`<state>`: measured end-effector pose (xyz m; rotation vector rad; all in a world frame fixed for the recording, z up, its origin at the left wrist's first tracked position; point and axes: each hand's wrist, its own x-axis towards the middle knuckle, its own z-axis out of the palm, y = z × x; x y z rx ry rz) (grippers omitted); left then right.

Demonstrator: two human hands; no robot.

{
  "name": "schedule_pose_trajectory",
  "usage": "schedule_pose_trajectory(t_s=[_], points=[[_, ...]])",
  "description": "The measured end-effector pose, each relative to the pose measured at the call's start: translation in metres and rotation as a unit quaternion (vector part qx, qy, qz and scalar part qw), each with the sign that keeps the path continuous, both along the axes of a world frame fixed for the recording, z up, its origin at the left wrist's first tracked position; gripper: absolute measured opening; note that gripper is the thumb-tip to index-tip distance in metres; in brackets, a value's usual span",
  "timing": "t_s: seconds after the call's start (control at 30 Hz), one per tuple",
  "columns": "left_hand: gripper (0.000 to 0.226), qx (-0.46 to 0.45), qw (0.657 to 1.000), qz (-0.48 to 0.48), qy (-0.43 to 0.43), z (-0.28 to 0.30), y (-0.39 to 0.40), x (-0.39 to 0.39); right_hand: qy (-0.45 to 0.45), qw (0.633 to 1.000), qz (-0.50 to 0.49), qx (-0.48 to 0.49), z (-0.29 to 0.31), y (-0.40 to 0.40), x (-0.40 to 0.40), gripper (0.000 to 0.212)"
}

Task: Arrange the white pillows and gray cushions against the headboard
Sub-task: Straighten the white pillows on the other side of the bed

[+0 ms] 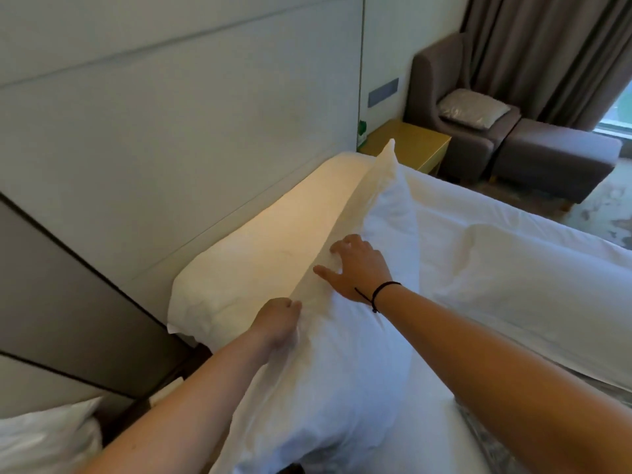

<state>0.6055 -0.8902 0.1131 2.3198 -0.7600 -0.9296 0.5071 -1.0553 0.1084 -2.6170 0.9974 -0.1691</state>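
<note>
Two hands work one white pillow lying lengthwise from 6 toward 12 o'clock beside the headboard: left hand pinches its upper seam, right hand presses spread fingers at 1 o'clock.

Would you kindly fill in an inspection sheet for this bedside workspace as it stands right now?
Surface: bed with white duvet, rumpled in places.
Job's things: back pillow lies along the headboard; front pillow leans in front of it, under both hands. A gray cushion sits on the armchair, not on the bed.
Clutter: a green item on the nightstand, too small to identify.
Hands: left hand pinches the front pillow's upper edge; right hand rests on it, fingers spread.
Cables: nothing seen.
Surroundings: footstool, curtain, wall switch panel, another white pillow at lower left.
</note>
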Motion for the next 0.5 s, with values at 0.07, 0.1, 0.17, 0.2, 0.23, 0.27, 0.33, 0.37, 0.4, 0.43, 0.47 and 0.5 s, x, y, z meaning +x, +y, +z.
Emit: schedule_pose_trajectory(t_s=[0.07, 0.1, 0.17, 0.2, 0.23, 0.27, 0.33, 0.37, 0.4, 0.43, 0.47, 0.5], points=[[0.035, 0.007, 0.999, 0.04, 0.02, -0.008, 0.007, 0.0, 0.06, 0.988, 0.124, -0.071, -0.009, 0.004, -0.007, 0.073], [0.031, 0.011, 0.998, 0.056, 0.017, -0.012, 0.009, -0.002, 0.092, 0.979, 0.164, -0.074, -0.014, 0.005, -0.009, 0.076], [0.021, 0.006, 0.996, 0.088, 0.008, -0.018, 0.014, -0.01, 0.126, 0.971, 0.195, -0.06, -0.023, 0.008, -0.015, 0.083], [0.021, 0.002, 0.995, 0.098, 0.0, -0.02, 0.018, -0.015, 0.127, 0.97, 0.199, -0.059, -0.025, 0.009, -0.018, 0.085], [0.029, 0.006, 0.995, 0.094, -0.014, -0.02, 0.021, -0.021, 0.124, 0.969, 0.204, -0.062, -0.026, 0.009, -0.022, 0.084], [0.041, 0.016, 0.996, 0.074, -0.037, -0.02, 0.024, -0.027, 0.122, 0.968, 0.209, -0.065, -0.025, 0.009, -0.025, 0.081], [0.065, 0.038, 0.994, 0.016, -0.102, -0.023, 0.03, -0.039, 0.12, 0.965, 0.221, -0.067, -0.024, 0.004, -0.029, 0.064], [0.073, 0.052, 0.989, -0.013, -0.14, -0.024, 0.033, -0.045, 0.125, 0.962, 0.23, -0.071, -0.023, 0.001, -0.031, 0.055], [0.077, 0.07, 0.981, -0.04, -0.179, -0.025, 0.036, -0.052, 0.133, 0.959, 0.238, -0.075, -0.021, -0.002, -0.031, 0.05], [0.079, 0.09, 0.97, -0.061, -0.215, -0.026, 0.039, -0.058, 0.145, 0.956, 0.245, -0.076, -0.02, -0.004, -0.03, 0.049], [0.079, 0.108, 0.96, -0.077, -0.248, -0.027, 0.042, -0.063, 0.16, 0.952, 0.249, -0.077, -0.019, -0.005, -0.03, 0.052], [0.075, 0.12, 0.951, -0.086, -0.272, -0.029, 0.045, -0.066, 0.171, 0.949, 0.25, -0.082, -0.019, -0.005, -0.029, 0.057]])
